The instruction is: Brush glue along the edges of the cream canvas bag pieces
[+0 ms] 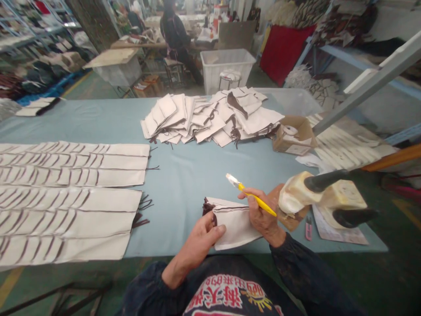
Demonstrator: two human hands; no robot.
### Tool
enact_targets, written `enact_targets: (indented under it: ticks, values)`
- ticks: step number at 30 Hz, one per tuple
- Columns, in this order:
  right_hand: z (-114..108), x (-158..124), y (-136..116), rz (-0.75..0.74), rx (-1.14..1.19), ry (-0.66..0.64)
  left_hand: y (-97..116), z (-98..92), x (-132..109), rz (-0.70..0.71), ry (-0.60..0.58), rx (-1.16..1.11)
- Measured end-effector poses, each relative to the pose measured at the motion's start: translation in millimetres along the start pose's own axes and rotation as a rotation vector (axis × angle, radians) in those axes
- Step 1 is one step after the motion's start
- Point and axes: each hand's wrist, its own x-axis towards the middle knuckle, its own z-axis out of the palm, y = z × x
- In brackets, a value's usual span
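My left hand (206,232) pinches the left end of a cream fabric piece (235,226) with brown edging, thumb on top, at the near edge of the table. Dark brown strands (208,206) bunch at that end. In my right hand (263,215) is a yellow-handled brush (258,202), its bristles coated white and pointing up and to the left, above the fabric. The same hand's lower side rests by the fabric's right end. Just right of it stands a whitish plastic container (292,193) with a smeared, stained mouth and dark handle-like parts.
Overlapping cream pieces (66,224) lie in rows at the left. A loose heap of similar pieces (197,120) covers the far middle, beside a cardboard box (294,136). Small pink snips (308,229) lie at right. A grey metal post (365,83) slants beyond. A person (176,35) sits farther back.
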Motion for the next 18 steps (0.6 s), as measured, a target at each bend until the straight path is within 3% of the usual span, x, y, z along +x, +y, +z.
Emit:
enact_targets:
  ticks: [4, 8, 13, 18]
  values:
    - [-3.4, -1.1, -5.2, 0.030, 0.055, 0.040, -3.4, -0.1, 9.5, -0.014, 0.090, -0.010]
    - [-21.7, 4.2, -29.6, 0.159, 0.341, 0.135, 0.2, -4.3, 12.2, -0.062, 0.081, 0.023]
    - [-34.4, 5.4, -55.6, 0.258, 0.438, -0.009, 3.0, -3.8, 13.2, -0.113, 0.103, 0.101]
    - [-23.3, 7.1, -51.5, 0.206, 0.289, -0.120, 6.4, 4.9, 9.8, -0.152, 0.055, 0.047]
